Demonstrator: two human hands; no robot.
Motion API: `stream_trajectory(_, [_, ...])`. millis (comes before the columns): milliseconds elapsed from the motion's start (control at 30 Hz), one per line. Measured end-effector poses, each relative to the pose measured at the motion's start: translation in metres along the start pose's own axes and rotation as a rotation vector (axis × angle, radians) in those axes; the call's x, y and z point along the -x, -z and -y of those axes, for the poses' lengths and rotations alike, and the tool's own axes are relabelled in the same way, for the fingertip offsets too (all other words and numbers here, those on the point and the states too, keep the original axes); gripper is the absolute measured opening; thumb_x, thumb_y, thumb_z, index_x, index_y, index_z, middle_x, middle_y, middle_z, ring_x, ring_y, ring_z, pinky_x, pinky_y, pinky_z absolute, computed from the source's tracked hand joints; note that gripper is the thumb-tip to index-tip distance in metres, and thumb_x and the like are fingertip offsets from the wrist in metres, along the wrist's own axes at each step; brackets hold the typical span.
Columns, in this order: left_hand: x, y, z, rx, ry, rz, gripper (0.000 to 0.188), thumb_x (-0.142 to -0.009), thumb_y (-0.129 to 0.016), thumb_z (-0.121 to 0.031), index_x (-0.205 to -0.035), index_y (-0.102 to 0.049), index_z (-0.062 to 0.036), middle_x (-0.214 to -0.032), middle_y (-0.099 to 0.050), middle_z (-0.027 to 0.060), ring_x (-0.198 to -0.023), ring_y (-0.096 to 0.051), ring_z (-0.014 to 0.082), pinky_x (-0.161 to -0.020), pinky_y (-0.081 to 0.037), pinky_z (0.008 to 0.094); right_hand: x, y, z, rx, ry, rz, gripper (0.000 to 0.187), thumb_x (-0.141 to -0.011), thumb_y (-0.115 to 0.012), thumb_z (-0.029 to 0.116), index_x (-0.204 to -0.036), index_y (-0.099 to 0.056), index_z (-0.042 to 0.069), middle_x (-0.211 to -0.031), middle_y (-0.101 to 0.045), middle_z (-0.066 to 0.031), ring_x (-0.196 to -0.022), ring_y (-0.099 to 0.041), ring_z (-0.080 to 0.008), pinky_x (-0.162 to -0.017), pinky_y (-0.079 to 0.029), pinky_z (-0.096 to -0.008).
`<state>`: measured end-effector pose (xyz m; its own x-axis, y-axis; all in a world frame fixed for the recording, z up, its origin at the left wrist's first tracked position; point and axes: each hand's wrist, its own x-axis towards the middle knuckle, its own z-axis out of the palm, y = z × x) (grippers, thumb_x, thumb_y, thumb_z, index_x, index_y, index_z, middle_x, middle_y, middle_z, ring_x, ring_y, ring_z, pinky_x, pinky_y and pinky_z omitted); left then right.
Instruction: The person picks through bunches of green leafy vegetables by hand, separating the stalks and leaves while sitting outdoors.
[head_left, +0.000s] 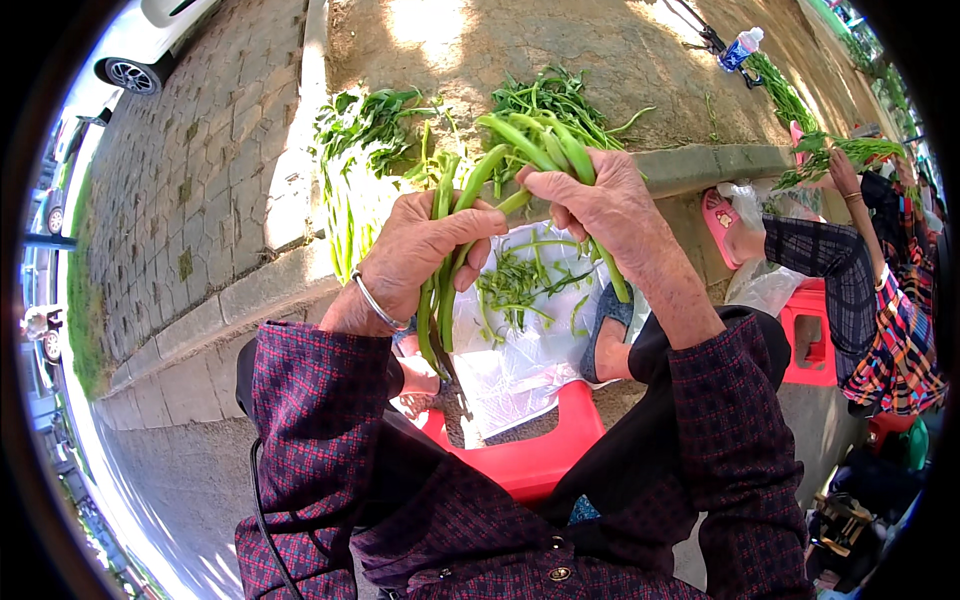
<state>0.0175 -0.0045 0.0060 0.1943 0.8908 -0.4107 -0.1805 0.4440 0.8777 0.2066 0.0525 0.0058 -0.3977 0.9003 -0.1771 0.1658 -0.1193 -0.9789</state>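
My left hand (405,250), with a bangle at its wrist, is closed round several long green vegetable stalks (428,310) that hang down below it. Opposite it, my right hand (625,210) grips a bunch of thick green stalks (545,145) whose ends stick out up and to the left. One stalk spans the gap between the two hands, pinched on both sides. Beneath them, short cut pieces and leafy scraps (520,285) lie on a white plastic sheet (500,385) between my feet.
Leafy bunches (370,130) and a second heap of greens (550,95) lie beyond the kerb (690,165). A red stool (540,455) is below me. To the right, a seated person (850,270) holds greens near another red stool (808,335). A bottle (740,50) stands farther off.
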Motion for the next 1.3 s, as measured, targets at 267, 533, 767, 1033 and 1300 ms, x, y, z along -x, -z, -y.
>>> stream_trajectory(267, [0.003,-0.001,-0.006,-0.144,0.019,-0.004,0.013,-0.084,-0.064,-0.013,-0.088,-0.062,-0.0005,-0.053,-0.046,-0.003,-0.042,-0.039,0.0043,-0.039,-0.03,0.0196,0.003,-0.002,0.008,0.128,-0.015,0.217,0.017,-0.079,-0.062,0.017,-0.074,-0.063,0.001,-0.057,-0.051,0.0025,-0.05,-0.045,-0.0052,-0.045,-0.037,-0.0232])
stream_trajectory(533, [0.004,-0.003,-0.002,-0.197,0.074,0.094,0.014,-0.084,-0.065,-0.014,-0.087,-0.063,-0.0005,-0.052,-0.042,-0.0057,-0.042,-0.035,0.0027,-0.038,-0.026,0.0202,0.003,0.003,0.001,0.209,-0.076,0.257,0.021,-0.071,-0.061,0.02,-0.069,-0.062,-0.001,-0.054,-0.048,0.0024,-0.05,-0.045,-0.0073,-0.045,-0.036,-0.0264])
stream_trajectory(767, [0.006,-0.002,-0.003,-0.256,0.062,0.157,0.01,-0.083,-0.064,-0.011,-0.081,-0.062,-0.0018,-0.052,-0.04,-0.0061,-0.042,-0.034,0.0031,-0.039,-0.025,0.0208,0.008,0.0,0.014,0.362,-0.144,0.346,0.021,-0.066,-0.062,0.023,-0.064,-0.063,0.002,-0.053,-0.053,-0.001,-0.05,-0.047,-0.0103,-0.046,-0.037,-0.0272])
stream_trajectory(1033, [0.011,-0.006,-0.009,-0.187,0.161,0.166,0.005,-0.08,-0.065,-0.008,-0.081,-0.062,-0.0034,-0.053,-0.039,-0.0068,-0.042,-0.032,0.0024,-0.039,-0.021,0.0211,0.008,0.002,0.011,0.28,-0.218,0.447,0.021,-0.066,-0.062,0.025,-0.063,-0.064,0.004,-0.055,-0.055,0.0005,-0.047,-0.045,-0.0075,-0.042,-0.034,-0.0236])
stream_trajectory(1300, [0.016,-0.012,0.005,-0.072,0.231,0.212,0.008,-0.079,-0.066,-0.008,-0.085,-0.063,-0.0041,-0.054,-0.044,-0.0052,-0.041,-0.033,0.0014,-0.037,-0.023,0.019,0.019,0.001,-0.002,0.144,-0.303,0.516,0.019,-0.069,-0.061,0.023,-0.07,-0.064,0.004,-0.057,-0.057,0.0009,-0.046,-0.044,-0.0053,-0.041,-0.033,-0.0216])
